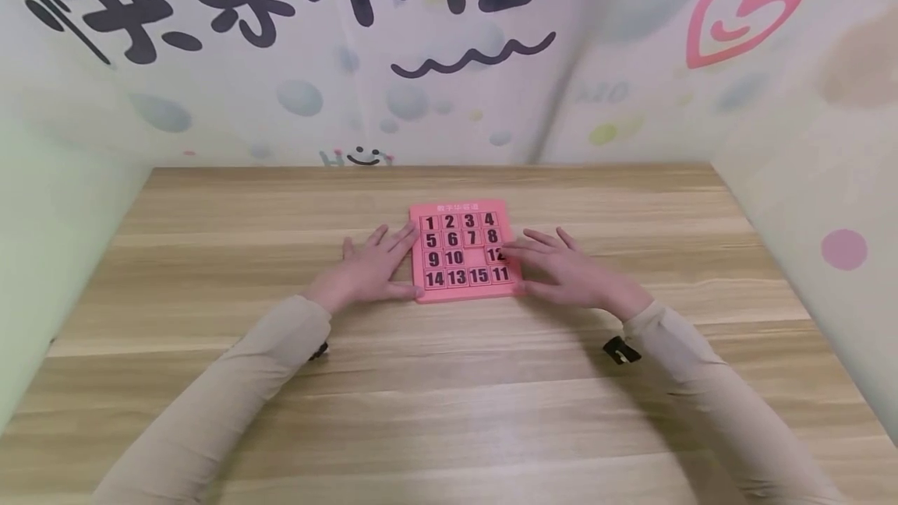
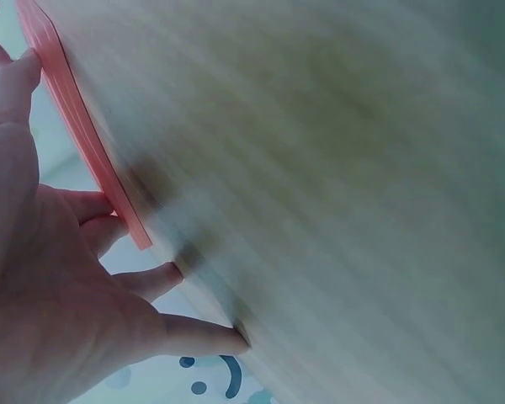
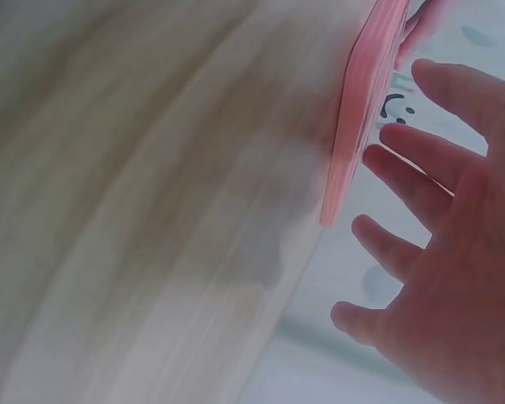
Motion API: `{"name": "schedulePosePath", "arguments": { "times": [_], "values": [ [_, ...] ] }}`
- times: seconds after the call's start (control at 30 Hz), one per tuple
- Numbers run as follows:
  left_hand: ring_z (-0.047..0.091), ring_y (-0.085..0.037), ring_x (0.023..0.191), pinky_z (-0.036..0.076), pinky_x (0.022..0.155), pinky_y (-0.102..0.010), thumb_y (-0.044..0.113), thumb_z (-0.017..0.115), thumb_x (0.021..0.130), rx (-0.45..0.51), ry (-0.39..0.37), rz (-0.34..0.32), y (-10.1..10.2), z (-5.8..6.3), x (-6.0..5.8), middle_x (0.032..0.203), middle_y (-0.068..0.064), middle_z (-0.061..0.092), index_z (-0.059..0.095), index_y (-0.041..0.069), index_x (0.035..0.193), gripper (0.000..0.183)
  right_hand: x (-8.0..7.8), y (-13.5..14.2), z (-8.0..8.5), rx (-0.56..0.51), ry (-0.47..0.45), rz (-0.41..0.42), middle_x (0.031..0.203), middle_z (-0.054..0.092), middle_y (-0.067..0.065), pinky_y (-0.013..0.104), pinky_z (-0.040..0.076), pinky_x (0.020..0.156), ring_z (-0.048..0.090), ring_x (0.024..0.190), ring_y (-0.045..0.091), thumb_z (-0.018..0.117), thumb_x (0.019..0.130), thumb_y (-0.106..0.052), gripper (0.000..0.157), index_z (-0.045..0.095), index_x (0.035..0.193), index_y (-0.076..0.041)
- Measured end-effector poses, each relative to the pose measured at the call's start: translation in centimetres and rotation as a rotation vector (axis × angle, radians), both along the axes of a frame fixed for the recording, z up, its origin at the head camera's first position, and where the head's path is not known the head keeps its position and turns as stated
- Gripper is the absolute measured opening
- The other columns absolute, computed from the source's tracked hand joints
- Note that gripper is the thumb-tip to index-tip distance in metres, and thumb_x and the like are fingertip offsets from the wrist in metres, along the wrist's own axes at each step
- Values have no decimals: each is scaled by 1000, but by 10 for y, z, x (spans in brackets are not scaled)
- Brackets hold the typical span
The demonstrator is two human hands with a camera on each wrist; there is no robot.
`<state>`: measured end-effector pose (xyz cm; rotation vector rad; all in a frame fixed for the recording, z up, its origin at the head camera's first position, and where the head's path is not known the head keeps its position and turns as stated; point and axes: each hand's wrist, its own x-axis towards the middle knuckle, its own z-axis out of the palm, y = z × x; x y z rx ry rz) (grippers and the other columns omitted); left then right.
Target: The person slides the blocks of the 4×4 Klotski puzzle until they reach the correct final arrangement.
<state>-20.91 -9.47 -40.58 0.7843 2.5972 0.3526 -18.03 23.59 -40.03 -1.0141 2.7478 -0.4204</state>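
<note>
A pink number slide puzzle (image 1: pixel 463 294) lies flat on the table, with black numbers on its tiles. The gap in its third row lies between the 10 tile (image 1: pixel 454 258) and the 12 tile (image 1: pixel 496 255). My left hand (image 1: pixel 368 271) touches the puzzle's left side, thumb at the near corner and the other fingers spread. In the left wrist view, some fingertips of that hand (image 2: pixel 67 286) meet the pink edge (image 2: pixel 84 135). My right hand (image 1: pixel 568 271) has its fingers extended over the right side, fingertips at the 12 tile. Its fingers look straight and spread in the right wrist view.
The wood-grain table (image 1: pixel 449 411) extends around the puzzle. Behind it stands a white wall (image 1: pixel 631 123) with black lettering and painted drops; side walls flank the table. A black piece (image 1: pixel 621 350) shows at the right cuff.
</note>
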Motion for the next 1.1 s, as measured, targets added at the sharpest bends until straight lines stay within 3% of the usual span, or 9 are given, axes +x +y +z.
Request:
{"name": "schedulePosePath", "arguments": {
  "times": [0.53,0.83,1.1],
  "values": [
    [-1,-43,143,-2,98,-78,61,58,87,-1,8,1,-1,0,-3,161,-3,-2,7,13,156,98,1,1,-1,14,44,34,147,44,8,65,9,111,26,140,37,61,95,-35,56,48,143,-11],
    [-2,-43,143,-2,98,-77,60,58,87,-13,-2,5,0,4,-4,161,-2,-3,6,13,156,98,7,-16,3,39,29,186,151,40,5,66,6,111,24,141,35,58,96,-34,54,47,145,-13],
    [0,-44,143,0,98,-78,60,57,88,-21,0,-11,0,3,0,161,-3,-1,8,12,156,96,7,-22,1,76,45,174,149,42,5,67,6,110,24,142,34,58,96,-33,52,50,143,-12]
  ]
}}
